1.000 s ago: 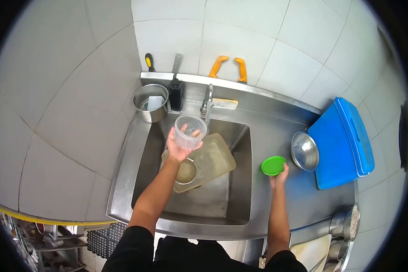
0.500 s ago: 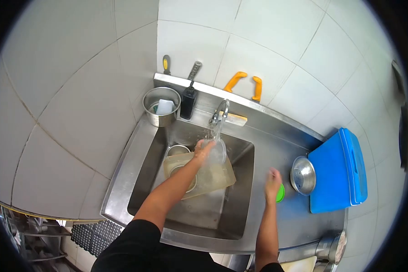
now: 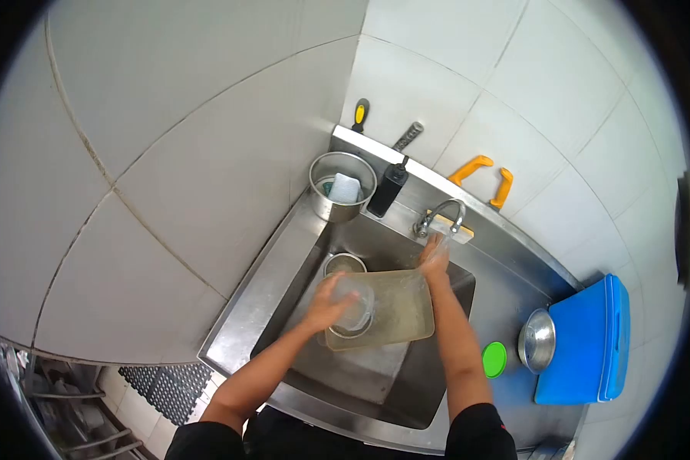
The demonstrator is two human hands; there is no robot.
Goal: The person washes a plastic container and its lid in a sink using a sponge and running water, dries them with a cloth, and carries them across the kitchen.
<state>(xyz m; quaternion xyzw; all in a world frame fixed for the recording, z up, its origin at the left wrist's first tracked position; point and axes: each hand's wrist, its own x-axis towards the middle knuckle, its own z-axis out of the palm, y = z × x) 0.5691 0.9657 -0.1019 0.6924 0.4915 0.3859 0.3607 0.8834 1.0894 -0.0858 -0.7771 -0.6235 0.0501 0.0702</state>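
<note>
My left hand [image 3: 323,308] is closed on a clear round plastic container [image 3: 358,305], which it holds over the sink. Below it, a translucent rectangular plastic tub [image 3: 402,307] sits tilted in the sink, with a round metal-rimmed bowl [image 3: 352,332] partly hidden by the container. My right hand [image 3: 434,259] is under the curved tap [image 3: 456,211], in the running water. Its fingers point up toward the spout and look stretched out, with nothing visible in them. Another round metal bowl [image 3: 345,263] sits in the sink's back left corner.
On the sink's back ledge stand a steel pot [image 3: 333,208] holding a sponge [image 3: 344,188] and a black pump bottle [image 3: 388,188]. To the right, a green lid [image 3: 494,359], a steel bowl [image 3: 537,341] and a blue cooler box [image 3: 579,345] rest on the counter. Orange handles [image 3: 471,169] rise behind the splashback.
My left hand has brought the clear container away from the tap, leftward over the tub. My right hand has left the counter by the green lid and reached the running water. The view has shifted.
</note>
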